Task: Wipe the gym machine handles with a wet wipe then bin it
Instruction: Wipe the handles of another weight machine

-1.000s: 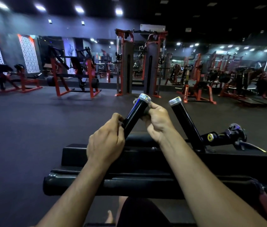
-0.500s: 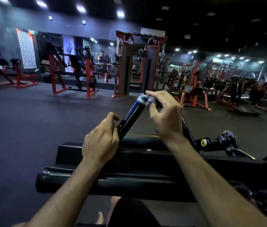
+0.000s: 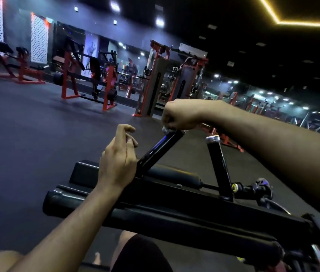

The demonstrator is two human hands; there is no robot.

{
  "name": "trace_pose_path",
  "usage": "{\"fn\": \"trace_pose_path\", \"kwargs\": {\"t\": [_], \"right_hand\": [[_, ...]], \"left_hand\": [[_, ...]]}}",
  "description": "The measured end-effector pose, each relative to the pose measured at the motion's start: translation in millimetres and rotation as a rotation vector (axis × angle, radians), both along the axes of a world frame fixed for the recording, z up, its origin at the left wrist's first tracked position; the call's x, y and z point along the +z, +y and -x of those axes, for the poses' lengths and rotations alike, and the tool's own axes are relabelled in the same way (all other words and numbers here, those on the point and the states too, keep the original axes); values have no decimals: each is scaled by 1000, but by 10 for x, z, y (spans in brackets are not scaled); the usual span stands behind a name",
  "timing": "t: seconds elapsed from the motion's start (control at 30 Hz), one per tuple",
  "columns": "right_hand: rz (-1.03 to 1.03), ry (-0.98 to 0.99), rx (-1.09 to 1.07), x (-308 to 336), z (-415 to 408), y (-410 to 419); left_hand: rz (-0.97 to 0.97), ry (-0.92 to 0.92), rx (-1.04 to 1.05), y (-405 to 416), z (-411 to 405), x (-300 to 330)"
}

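Note:
Two black machine handles rise from the black padded machine [image 3: 174, 214] in front of me. The left handle [image 3: 158, 151] leans up to the right. The right handle [image 3: 219, 163] stands more upright with a bare silver cap. My right hand [image 3: 182, 114] sits over the top end of the left handle, fingers curled round a small pale wet wipe [image 3: 165, 130] pressed on its cap. Beside the lower part of that handle is my left hand [image 3: 119, 156], its fingers loosely curled; whether it touches the handle is hidden.
A black lever with a knob [image 3: 253, 188] sticks out to the right of the handles. Red and black gym machines [image 3: 88, 75] stand across the dark floor, with a cable tower [image 3: 151, 79] straight ahead. No bin is in view. My knee [image 3: 139, 250] shows below the pad.
My right hand has climbed from the side of the left handle to over its top end with the wipe. My left hand has loosened its grip low on the handle. The view has tilted.

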State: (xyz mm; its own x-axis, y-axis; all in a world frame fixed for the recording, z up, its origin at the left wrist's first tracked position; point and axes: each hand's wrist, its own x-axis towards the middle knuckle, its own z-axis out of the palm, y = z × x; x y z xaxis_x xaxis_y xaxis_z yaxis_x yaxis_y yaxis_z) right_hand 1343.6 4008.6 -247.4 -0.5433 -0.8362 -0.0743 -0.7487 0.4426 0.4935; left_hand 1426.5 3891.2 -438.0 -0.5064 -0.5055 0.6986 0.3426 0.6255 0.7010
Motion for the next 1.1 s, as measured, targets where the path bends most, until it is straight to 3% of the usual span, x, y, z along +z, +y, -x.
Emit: {"fn": "trace_pose_path", "kwargs": {"t": [0.2,0.33,0.43,0.53,0.6,0.7,0.87,1.1], "right_hand": [[-5,77,200,-214,-117,177],[23,51,117,-95,-125,194],[-78,104,25,-189,-182,-98],[-100,24,73,-286,-122,-224],[-89,-36,157,-255,-111,-161],[-11,-198,112,-44,-138,9],[-36,35,159,-119,-119,-114],[-28,-67,231,-198,-190,44]], "left_hand": [[-46,48,-35,-37,-16,4],[-120,33,-82,-87,-15,32],[-204,-213,-175,-258,39,152],[121,-586,-77,-388,37,219],[355,-655,108,-338,26,153],[443,-556,255,-217,-22,79],[424,-535,247,-249,-3,57],[427,-482,235,-254,2,25]]}}
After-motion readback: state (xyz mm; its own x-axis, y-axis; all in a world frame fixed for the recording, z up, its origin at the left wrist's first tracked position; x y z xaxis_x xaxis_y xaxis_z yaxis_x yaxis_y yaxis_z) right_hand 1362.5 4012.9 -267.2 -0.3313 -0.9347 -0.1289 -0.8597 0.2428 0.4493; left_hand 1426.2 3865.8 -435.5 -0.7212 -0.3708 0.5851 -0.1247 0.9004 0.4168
